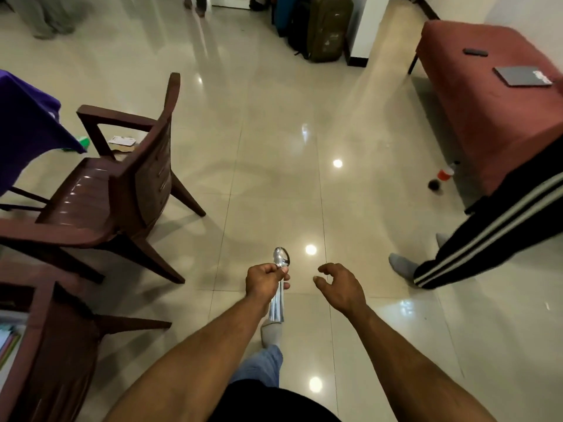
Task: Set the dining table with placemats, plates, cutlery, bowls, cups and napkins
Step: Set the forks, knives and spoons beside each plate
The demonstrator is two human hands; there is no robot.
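Head view: cutlery step, in transit — left hand [264,280] has its grip closed round a bunch of cutlery [279,287], carried over the floor [274,147], no place setting in sight. Right hand [341,286] is empty, fingers loosely curled. Cutlery's long axis runs near-far from the person: spoon bowl points away, handles back toward the body. Purple-clothed tabletop [27,126] sits far left behind a chair [122,184]. Next move, likely: turn left to it, lay pieces down one by one.
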